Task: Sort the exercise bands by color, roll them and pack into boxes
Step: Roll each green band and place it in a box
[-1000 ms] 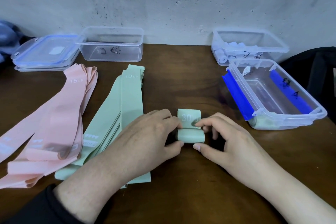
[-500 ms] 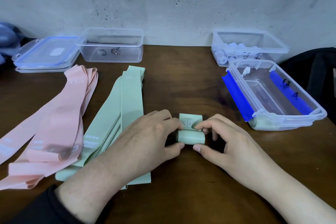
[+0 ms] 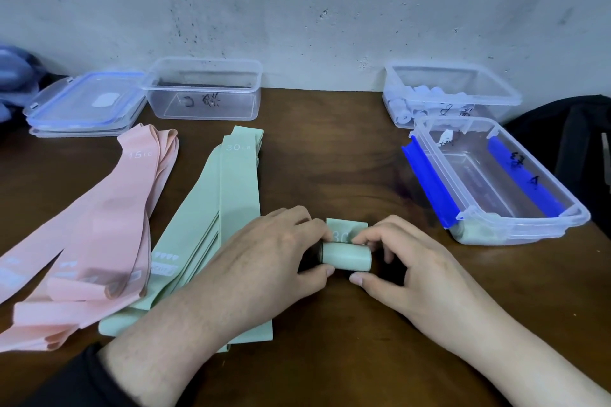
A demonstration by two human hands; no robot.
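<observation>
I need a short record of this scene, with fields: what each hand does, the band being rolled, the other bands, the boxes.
left hand: pinches left end of the green roll
right hand: pinches right end of the roll
roll state: nearly done, short tail marked 30 lies flat behind it
green bands: flat stack, left of the hands
pink bands: flat pile, far left
near right box: open, blue clips, green rolls at its near end
far right box: pale rolls inside
far left box: open

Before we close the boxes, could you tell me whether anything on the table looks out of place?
Nothing stands out. The pink bands and green bands lie in separate piles, and both hands hold the green roll on the table.
</observation>
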